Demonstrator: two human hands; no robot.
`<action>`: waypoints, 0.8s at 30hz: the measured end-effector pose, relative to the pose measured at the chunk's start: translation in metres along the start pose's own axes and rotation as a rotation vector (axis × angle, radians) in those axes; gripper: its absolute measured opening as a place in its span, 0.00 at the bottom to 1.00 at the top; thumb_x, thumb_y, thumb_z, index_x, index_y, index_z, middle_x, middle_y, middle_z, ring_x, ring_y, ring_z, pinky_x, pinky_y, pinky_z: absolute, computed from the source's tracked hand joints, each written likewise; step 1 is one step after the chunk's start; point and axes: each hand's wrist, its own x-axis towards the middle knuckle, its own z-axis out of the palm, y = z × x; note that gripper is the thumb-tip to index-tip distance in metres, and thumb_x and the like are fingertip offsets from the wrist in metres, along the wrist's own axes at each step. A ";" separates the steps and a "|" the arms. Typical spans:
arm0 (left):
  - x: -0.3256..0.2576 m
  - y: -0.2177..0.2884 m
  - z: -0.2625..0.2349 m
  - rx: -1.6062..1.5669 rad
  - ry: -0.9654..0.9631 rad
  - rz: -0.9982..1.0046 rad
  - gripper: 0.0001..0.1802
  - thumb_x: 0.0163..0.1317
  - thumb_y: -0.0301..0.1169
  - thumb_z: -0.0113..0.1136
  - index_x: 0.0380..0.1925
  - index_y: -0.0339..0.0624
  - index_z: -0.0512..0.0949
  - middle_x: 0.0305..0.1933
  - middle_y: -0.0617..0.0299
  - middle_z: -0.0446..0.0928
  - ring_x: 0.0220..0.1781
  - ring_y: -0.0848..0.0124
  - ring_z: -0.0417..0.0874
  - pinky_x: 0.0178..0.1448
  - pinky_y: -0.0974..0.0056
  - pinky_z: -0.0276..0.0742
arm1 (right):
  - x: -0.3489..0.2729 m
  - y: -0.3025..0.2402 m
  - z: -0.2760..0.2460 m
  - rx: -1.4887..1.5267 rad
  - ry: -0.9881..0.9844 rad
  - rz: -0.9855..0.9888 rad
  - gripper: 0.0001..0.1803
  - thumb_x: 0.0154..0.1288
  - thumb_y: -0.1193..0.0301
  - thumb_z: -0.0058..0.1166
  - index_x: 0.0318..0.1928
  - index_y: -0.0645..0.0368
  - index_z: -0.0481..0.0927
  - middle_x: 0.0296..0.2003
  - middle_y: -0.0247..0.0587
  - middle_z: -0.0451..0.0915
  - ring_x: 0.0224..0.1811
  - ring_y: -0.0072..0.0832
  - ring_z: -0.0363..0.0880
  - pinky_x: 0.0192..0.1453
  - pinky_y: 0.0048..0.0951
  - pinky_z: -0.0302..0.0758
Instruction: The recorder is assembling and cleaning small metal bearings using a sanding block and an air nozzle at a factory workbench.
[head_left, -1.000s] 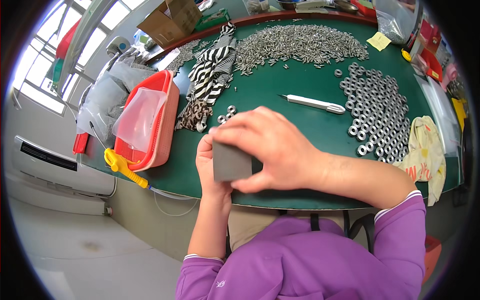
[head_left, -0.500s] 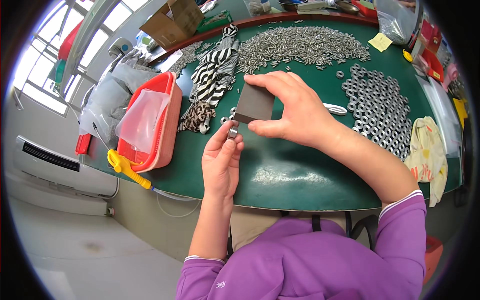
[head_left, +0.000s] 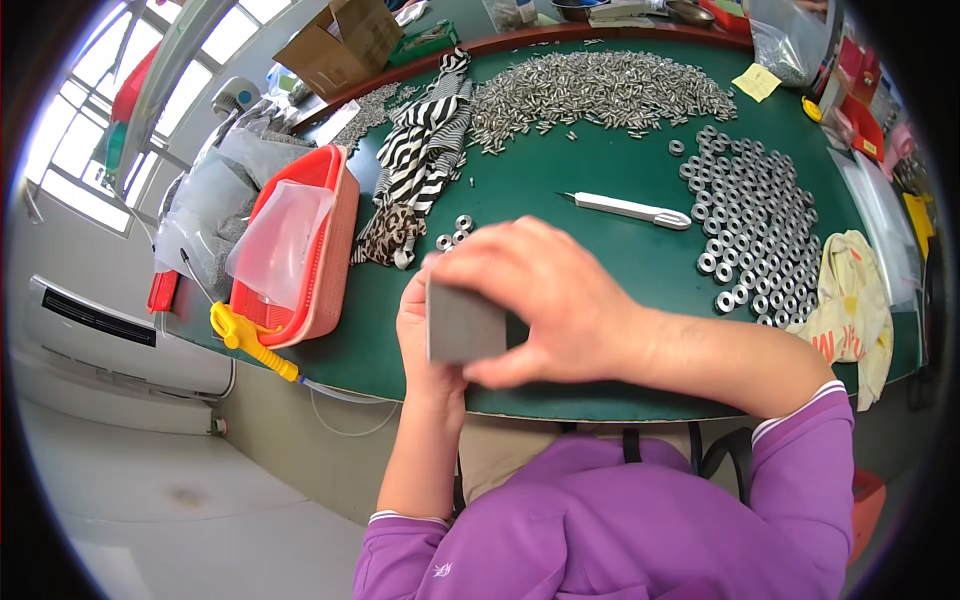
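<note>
My right hand (head_left: 560, 290), slightly blurred, is closed round a dark grey rectangular block (head_left: 464, 328), its thumb at the lower edge. Behind the block is my left hand (head_left: 412, 345), with its fingers mostly hidden. The small shiny metal ring it pinched half a second ago is out of sight now behind the block. Just beyond both hands, a few metal rings (head_left: 461, 237) lie on the green table (head_left: 590, 260). Farther to the right rests a slim white-handled tool (head_left: 625, 207) with a dark pointed tip.
Many metal rings (head_left: 750, 220) cover the right side, beside a pale cloth glove (head_left: 850, 300). Small metal pins (head_left: 600, 92) are heaped at the back. At left are a striped cloth (head_left: 425, 140), a red basket (head_left: 340, 240) and a yellow air gun (head_left: 245, 330).
My right hand has brought the block down and toward me, in front of my left hand, hiding the ring. The white-handled tool is now uncovered.
</note>
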 end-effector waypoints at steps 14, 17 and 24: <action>0.006 -0.005 -0.010 0.021 -0.147 0.075 0.15 0.61 0.27 0.56 0.48 0.36 0.72 0.44 0.59 0.77 0.43 0.72 0.79 0.47 0.70 0.76 | 0.002 0.022 -0.007 -0.036 0.056 0.144 0.38 0.39 0.60 0.65 0.55 0.58 0.70 0.47 0.46 0.73 0.51 0.42 0.70 0.56 0.38 0.66; -0.001 0.002 0.000 0.015 -0.150 0.070 0.19 0.56 0.29 0.62 0.47 0.36 0.73 0.44 0.57 0.78 0.43 0.71 0.80 0.47 0.66 0.78 | 0.001 0.006 0.001 0.008 0.051 0.024 0.34 0.42 0.57 0.63 0.52 0.55 0.71 0.44 0.43 0.72 0.47 0.41 0.69 0.54 0.39 0.67; -0.002 0.000 0.001 0.021 -0.086 0.066 0.15 0.58 0.31 0.59 0.45 0.38 0.73 0.44 0.58 0.78 0.42 0.72 0.80 0.45 0.68 0.78 | 0.001 0.004 0.000 0.014 0.044 0.007 0.38 0.37 0.61 0.67 0.53 0.56 0.71 0.44 0.42 0.73 0.48 0.40 0.71 0.54 0.38 0.68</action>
